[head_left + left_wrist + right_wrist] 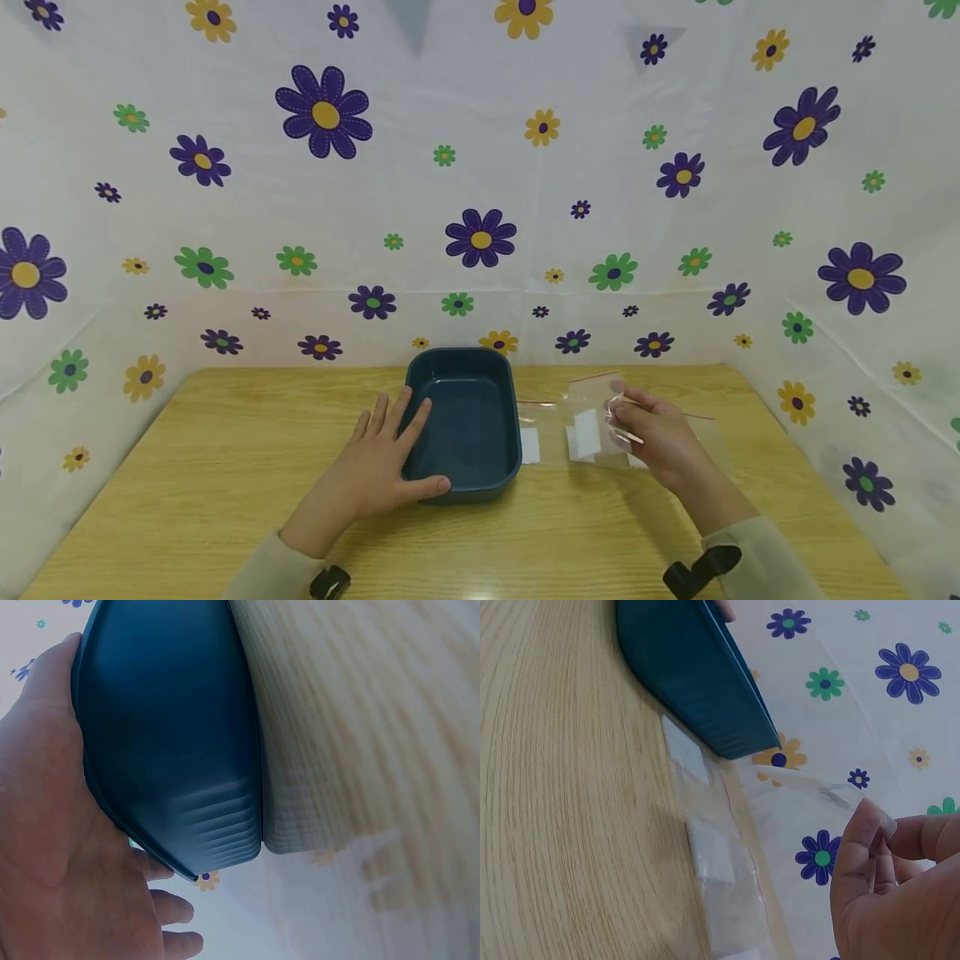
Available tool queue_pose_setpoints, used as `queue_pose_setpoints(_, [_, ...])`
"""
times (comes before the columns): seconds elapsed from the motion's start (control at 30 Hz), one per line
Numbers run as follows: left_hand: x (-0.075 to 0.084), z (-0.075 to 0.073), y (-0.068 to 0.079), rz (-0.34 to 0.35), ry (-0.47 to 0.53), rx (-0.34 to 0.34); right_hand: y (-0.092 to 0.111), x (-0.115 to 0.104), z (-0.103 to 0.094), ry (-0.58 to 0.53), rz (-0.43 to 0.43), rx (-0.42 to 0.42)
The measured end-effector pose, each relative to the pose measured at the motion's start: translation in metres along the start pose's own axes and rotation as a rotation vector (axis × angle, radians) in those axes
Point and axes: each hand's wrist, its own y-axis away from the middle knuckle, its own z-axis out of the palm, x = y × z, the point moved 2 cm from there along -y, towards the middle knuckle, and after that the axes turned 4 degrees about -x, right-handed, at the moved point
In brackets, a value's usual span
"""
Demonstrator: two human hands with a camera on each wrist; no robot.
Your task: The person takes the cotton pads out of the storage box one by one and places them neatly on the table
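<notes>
A dark blue rectangular dish [480, 493] stands on the table, its long side running away from me. My left hand [375, 471] rests on its left rim with fingers spread and straight, thumb along the near edge. In the left wrist view the palm lies against the rim of the dish [172, 727]. My right hand [663, 437] pinches a small clear zip bag [588, 421] by one edge, raised above the table, with a white patch showing on it. Under and beside it lie more clear bags [712, 851] with white patches and red zip lines, in a row right of the dish.
The wooden table [247, 467] runs back to a white cloth [420, 192] printed with purple, yellow and green flowers, which also hangs at both sides. The row of bags reaches from the dish's right side past my right hand.
</notes>
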Motion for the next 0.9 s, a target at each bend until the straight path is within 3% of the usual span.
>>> queue_pose_setpoints(0.43, [0.0,0.0,0.001,-0.004,0.027,-0.012,0.009,-0.002,-0.027,-0.003,0.021,0.042])
queue_pose_setpoints(0.9, [0.002,-0.002,0.0,-0.008,0.022,-0.017,0.021,-0.014,-0.065,-0.156,0.005,0.072])
